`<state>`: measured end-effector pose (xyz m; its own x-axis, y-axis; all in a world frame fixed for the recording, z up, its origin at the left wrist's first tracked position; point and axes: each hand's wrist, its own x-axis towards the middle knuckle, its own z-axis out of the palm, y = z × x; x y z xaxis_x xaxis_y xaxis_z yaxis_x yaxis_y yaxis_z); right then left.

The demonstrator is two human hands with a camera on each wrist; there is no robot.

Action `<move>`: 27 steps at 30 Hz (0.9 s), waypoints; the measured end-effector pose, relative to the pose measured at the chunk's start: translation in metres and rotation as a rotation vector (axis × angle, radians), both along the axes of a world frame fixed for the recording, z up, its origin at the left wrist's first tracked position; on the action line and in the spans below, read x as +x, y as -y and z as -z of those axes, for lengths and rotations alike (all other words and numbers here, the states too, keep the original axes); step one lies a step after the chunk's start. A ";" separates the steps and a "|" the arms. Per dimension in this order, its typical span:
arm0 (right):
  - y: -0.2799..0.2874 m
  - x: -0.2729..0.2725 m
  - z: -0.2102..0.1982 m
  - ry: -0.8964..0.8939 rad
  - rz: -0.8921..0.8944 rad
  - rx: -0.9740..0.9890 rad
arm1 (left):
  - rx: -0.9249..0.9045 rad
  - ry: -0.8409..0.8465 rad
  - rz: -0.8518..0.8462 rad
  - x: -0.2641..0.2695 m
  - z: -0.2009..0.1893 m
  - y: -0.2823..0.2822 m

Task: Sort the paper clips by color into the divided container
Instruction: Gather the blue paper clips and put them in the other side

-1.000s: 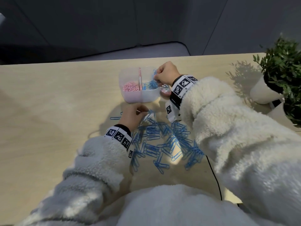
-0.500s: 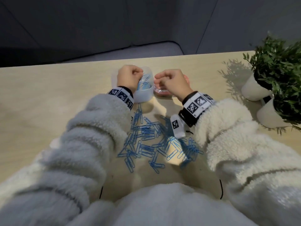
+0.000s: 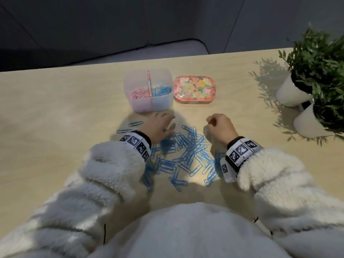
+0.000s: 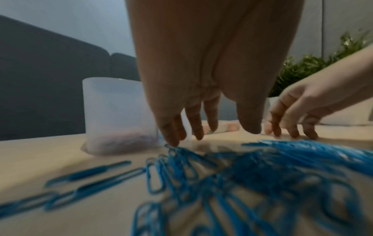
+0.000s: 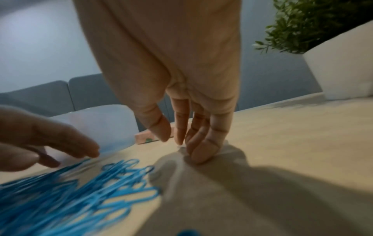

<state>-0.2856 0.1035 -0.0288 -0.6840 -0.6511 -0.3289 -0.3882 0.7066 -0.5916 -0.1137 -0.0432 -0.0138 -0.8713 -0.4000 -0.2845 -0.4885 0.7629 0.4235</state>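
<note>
A translucent divided container (image 3: 130, 84) stands at the far middle of the table, with pink clips (image 3: 139, 94) in its left half and blue clips (image 3: 161, 91) in its right half. A loose pile of blue paper clips (image 3: 186, 155) lies in front of it. My left hand (image 3: 165, 125) hovers at the pile's far left edge with its fingers spread, and its fingertips (image 4: 171, 142) touch the nearest clips. My right hand (image 3: 212, 121) sits at the pile's far right edge, fingers (image 5: 199, 153) hanging loosely and resting on bare table, holding nothing.
A floral tin (image 3: 194, 90) lies just right of the container. Two white pots with green plants (image 3: 316, 86) stand at the right edge. Two stray blue clips (image 3: 135, 123) lie left of the pile. The table's far edge runs just behind the container.
Both hands have come back from the container and tin to the clip pile. The left hand, curled over the blue compartment half a second ago, now has its fingers spread.
</note>
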 end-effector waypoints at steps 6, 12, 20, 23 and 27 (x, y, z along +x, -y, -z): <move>0.015 0.038 0.005 -0.163 -0.340 0.059 | -0.195 0.051 0.114 0.014 0.024 -0.013; 0.013 0.067 0.002 -0.242 -0.522 0.069 | -0.183 -0.080 0.087 0.008 0.022 -0.025; 0.007 0.074 0.011 -0.379 -0.618 0.076 | -0.122 -0.056 0.043 0.008 0.023 -0.029; 0.011 0.066 0.005 -0.257 -0.552 0.054 | -0.089 -0.044 -0.004 0.011 0.017 -0.023; 0.030 0.043 -0.022 0.120 -0.250 -0.081 | 0.015 -0.189 -0.158 0.022 0.010 -0.018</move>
<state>-0.2429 0.0739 -0.0066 -0.4584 -0.8220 -0.3380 -0.4684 0.5466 -0.6941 -0.0916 -0.0249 -0.0236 -0.8365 -0.5324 -0.1294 -0.5124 0.6766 0.5288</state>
